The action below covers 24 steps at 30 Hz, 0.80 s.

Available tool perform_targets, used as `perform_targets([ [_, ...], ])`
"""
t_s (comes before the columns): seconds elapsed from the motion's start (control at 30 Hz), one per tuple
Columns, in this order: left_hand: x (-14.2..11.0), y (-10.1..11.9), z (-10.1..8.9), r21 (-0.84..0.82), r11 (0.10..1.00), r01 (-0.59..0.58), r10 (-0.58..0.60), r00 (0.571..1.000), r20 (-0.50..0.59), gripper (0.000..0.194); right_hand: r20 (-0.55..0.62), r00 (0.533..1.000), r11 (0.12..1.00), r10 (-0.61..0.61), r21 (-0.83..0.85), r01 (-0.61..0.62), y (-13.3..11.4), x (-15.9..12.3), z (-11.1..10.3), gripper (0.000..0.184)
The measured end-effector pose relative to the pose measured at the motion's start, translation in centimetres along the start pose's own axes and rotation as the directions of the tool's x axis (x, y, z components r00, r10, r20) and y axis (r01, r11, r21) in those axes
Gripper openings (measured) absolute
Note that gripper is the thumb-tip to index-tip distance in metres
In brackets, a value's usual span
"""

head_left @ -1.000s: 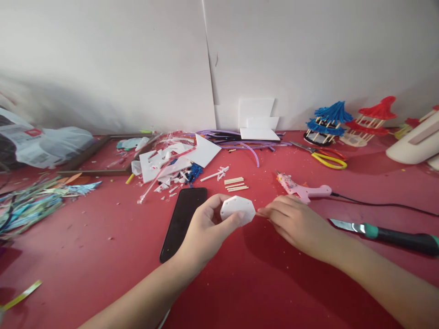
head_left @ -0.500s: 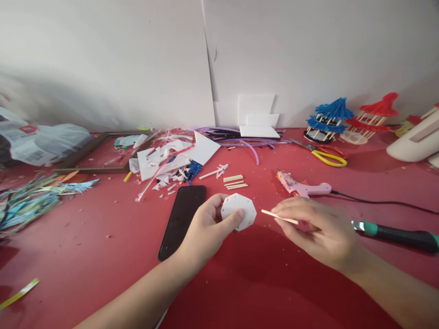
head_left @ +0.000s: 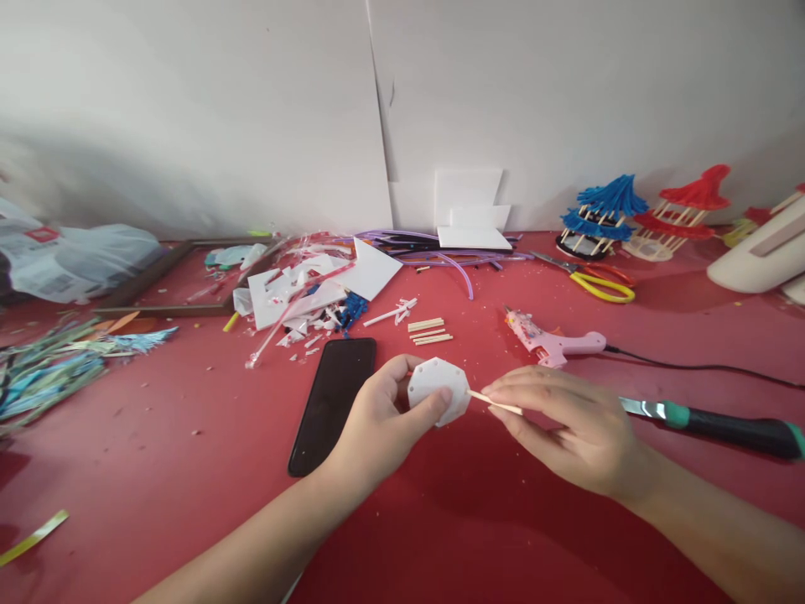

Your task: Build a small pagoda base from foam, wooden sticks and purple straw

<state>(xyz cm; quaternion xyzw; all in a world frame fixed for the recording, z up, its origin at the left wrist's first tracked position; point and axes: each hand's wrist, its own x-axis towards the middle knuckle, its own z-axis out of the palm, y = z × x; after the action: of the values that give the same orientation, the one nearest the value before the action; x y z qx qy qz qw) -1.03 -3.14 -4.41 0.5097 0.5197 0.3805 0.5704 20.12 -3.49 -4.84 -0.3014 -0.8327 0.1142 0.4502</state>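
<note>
Between the thumb and fingers of my left hand (head_left: pixel 393 411) is a white eight-sided foam board disc (head_left: pixel 433 379), with small holes along its edge. My right hand (head_left: pixel 566 428) pinches a thin wooden stick (head_left: pixel 508 408) between thumb and fingertips. The stick's left tip meets the disc's right edge, near a hole; whether it has entered the hole I cannot tell. Several more wooden sticks (head_left: pixel 430 332) lie on the red table beyond the disc. A black phone (head_left: pixel 330 407) lies flat to the left of my left hand.
A pink glue gun (head_left: pixel 547 337) with its cord and a green-black handled knife (head_left: pixel 735 429) lie at right. Yellow-red scissors (head_left: pixel 600 283) and small blue (head_left: pixel 600 214) and red (head_left: pixel 688 205) pagoda models stand behind. White foam scraps (head_left: pixel 270 302) and a wooden frame (head_left: pixel 167 311) are at left.
My right hand has moved left with the wooden stick, bringing its tip from a gap away up to the disc's edge. My left hand and the disc stay nearly in place.
</note>
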Motion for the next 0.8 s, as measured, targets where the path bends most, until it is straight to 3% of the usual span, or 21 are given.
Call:
perform_targets([
  [0.43, -0.11, 0.28, 0.35, 0.05, 0.999, -0.004, 0.005, 1.0, -0.012, 0.019, 0.047, 0.996, 0.991, -0.077, -0.108, 0.081, 0.02, -0.27, 0.27, 0.021],
  [0.8, -0.34, 0.72, 0.34, 0.069, 0.998, 0.007, -0.008, 1.0, 0.025, 0.021, 0.07, 0.995, 0.994, -0.069, -0.079, 0.075, 0.02, -0.34, 0.6, 0.018],
])
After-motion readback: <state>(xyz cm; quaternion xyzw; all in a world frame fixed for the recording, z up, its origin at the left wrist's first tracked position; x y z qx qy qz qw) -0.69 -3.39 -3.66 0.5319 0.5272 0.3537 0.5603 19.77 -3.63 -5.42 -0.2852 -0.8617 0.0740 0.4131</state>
